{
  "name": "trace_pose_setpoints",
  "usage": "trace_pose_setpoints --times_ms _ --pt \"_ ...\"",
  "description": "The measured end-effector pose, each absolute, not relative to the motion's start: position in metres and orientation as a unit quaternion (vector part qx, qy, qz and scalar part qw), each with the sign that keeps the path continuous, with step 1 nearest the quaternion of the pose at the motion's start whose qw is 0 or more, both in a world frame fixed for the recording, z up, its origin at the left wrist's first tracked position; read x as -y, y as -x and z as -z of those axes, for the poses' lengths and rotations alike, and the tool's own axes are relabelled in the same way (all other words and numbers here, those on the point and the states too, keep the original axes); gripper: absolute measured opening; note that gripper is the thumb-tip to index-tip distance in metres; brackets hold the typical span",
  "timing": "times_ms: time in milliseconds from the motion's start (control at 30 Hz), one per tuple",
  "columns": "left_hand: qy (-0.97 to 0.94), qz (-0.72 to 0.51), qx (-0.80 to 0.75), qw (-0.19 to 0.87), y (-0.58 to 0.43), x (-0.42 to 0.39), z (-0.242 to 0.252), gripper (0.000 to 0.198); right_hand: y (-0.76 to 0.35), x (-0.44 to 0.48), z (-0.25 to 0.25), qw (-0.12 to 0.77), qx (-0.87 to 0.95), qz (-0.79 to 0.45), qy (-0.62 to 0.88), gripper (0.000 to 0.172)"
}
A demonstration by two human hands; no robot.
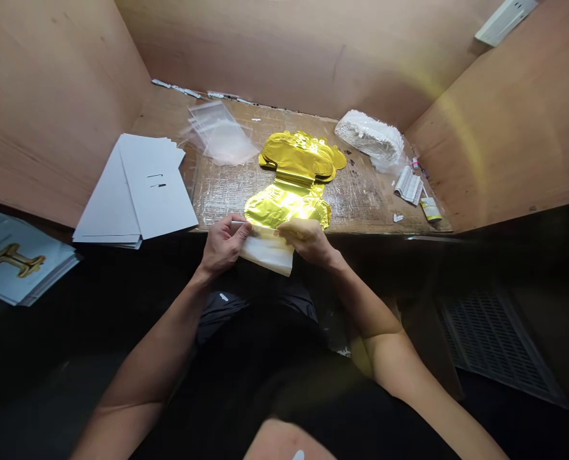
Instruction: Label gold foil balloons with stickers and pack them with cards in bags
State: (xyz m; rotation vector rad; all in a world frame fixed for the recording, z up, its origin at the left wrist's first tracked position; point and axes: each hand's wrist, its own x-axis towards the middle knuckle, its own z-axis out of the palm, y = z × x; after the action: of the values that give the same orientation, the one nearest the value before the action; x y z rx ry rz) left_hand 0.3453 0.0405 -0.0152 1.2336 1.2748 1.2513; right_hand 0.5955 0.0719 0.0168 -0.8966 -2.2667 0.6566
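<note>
Between my two hands, at the front edge of the table, is a small clear plastic bag (268,251). My left hand (224,244) pinches its left side, with a thin white straw-like strip showing between thumb and fingers. Closed on the bag's upper right edge is my right hand (306,237); its fingertips are partly hidden. Just beyond the hands lie flat gold foil balloons (294,166), stacked and shiny, their near end reaching to my fingers. Whether the bag overlaps the foil there I cannot tell.
Clear plastic bags (224,137) lie behind on the left, beside white paper sheets (155,185). Printed cards (23,262) are stacked at far left. A plastic-wrapped white bundle (371,135), a folded paper (409,185) and a yellow-white packet (430,209) sit at right. Wooden panels enclose the table.
</note>
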Motion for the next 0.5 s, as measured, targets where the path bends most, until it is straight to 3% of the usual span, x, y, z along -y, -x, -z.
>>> trace_pose_setpoints --times_ms 267,433,500 --pt "-0.479 -0.522 -0.523 0.473 -0.35 -0.041 0.013 0.041 -0.607 -0.07 -0.012 0.264 0.929 -0.073 0.25 0.025" --pt "-0.533 -0.49 -0.542 0.427 -0.342 -0.04 0.025 0.039 -0.599 -0.077 -0.018 0.385 0.825 -0.214 0.353 0.023" --pt "-0.634 -0.448 -0.507 0.374 -0.342 -0.041 0.03 0.032 -0.596 -0.09 -0.018 0.371 0.786 -0.271 0.414 0.023"
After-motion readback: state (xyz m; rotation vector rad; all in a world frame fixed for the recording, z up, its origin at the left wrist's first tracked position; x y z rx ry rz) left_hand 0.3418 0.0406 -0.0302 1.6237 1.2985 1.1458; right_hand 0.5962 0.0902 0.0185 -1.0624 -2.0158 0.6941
